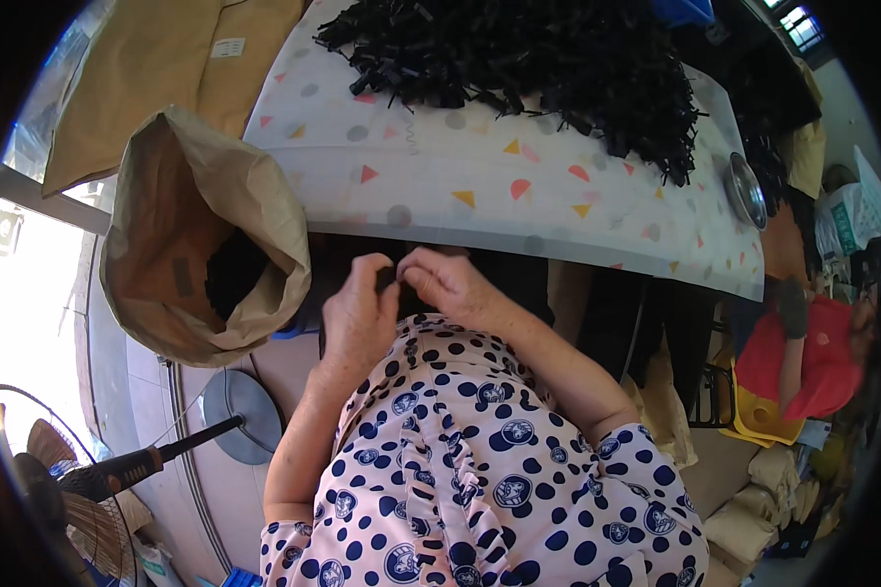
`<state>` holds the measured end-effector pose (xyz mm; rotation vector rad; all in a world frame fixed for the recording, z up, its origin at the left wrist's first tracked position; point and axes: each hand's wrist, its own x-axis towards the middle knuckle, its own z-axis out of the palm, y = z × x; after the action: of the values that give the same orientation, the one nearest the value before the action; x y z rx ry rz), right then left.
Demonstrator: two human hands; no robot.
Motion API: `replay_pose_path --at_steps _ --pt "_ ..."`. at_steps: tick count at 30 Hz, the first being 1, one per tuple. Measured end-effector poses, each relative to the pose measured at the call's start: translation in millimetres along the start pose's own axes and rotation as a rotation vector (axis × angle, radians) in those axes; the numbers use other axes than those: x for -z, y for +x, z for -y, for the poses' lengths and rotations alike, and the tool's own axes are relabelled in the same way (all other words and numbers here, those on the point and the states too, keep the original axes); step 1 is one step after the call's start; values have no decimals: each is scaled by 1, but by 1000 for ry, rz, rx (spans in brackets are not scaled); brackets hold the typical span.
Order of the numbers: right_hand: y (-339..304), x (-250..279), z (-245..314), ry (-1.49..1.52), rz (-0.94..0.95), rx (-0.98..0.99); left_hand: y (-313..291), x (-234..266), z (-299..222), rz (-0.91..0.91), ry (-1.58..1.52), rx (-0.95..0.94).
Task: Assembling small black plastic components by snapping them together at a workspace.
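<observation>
My left hand [358, 305] and my right hand [452, 286] come together just off the table's near edge, in front of my body. Fingertips on both hands are pinched closed, almost touching each other. Whatever they hold is too small and dark to make out. A large heap of small black pieces [519, 64] covers the far part of the table [440, 161], which has a white cloth with coloured shapes. To the left of my left hand stands an open brown paper bag [132, 259], with black material [233, 276] inside.
A metal bowl [746, 191] lies at the table's right edge. Flat brown paper sacks [176, 73] lean at the far left. A fan [78, 479] stands lower left, near a round grey base [243, 416]. A person in red [803, 352] sits at the right.
</observation>
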<state>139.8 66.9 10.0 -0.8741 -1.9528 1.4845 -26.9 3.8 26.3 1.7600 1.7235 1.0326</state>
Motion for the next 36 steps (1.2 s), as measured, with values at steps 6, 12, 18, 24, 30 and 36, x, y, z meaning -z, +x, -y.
replay_pose_path --at_steps 6,12,18,24,30,36 --pt "60 132 -24 -517 -576 -78 19 90 54 -378 295 225" --pt "95 188 -66 -1030 -569 -1 12 104 78 -484 565 -4" --pt "94 209 -77 -945 -571 209 24 74 35 -390 222 -33" --pt "57 137 7 -32 -362 -94 50 16 -6 -59 -366 80" --pt "3 49 34 64 -4 -60 52 -11 -14 260 -781 194" --pt "-10 13 5 242 -23 -65 25 -20 1 334 -827 233"
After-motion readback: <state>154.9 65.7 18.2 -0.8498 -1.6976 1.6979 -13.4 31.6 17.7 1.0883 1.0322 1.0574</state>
